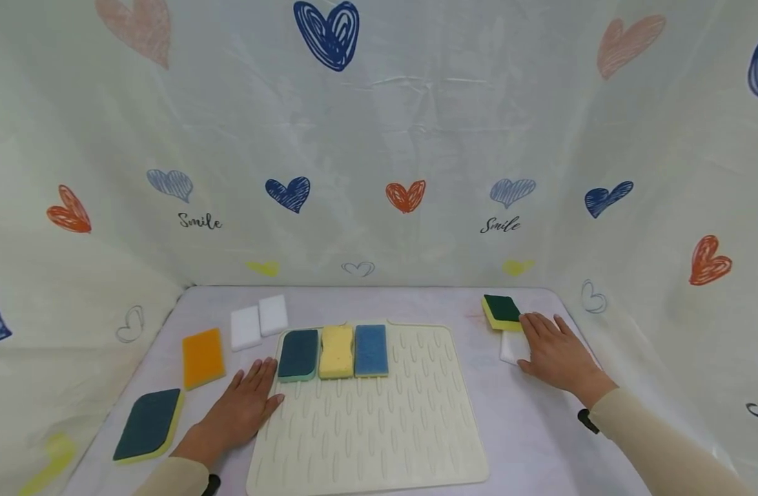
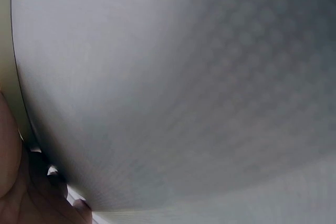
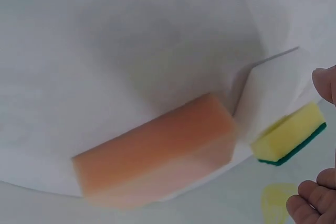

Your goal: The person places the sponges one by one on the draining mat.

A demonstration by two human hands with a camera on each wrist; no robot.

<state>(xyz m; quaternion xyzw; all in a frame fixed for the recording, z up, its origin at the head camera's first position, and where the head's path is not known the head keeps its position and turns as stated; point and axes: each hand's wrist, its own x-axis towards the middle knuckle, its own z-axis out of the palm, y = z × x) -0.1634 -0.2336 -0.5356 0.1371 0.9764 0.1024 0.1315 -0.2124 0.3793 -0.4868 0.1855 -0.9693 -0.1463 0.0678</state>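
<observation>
In the head view my left hand lies palm down with fairly straight fingers at the left edge of a cream ridged mat, its thumb over that edge. A dark green sponge, a yellow one and a blue one stand in a row on the mat. My right hand, fingers extended, is beside a green-and-yellow sponge and a white block. The right wrist view shows an orange-pink sponge near them, apart from the visible fingers; contact is unclear.
Left of the mat lie two white blocks, an orange sponge and a large dark green-and-yellow sponge. A heart-printed curtain surrounds the table's back and sides.
</observation>
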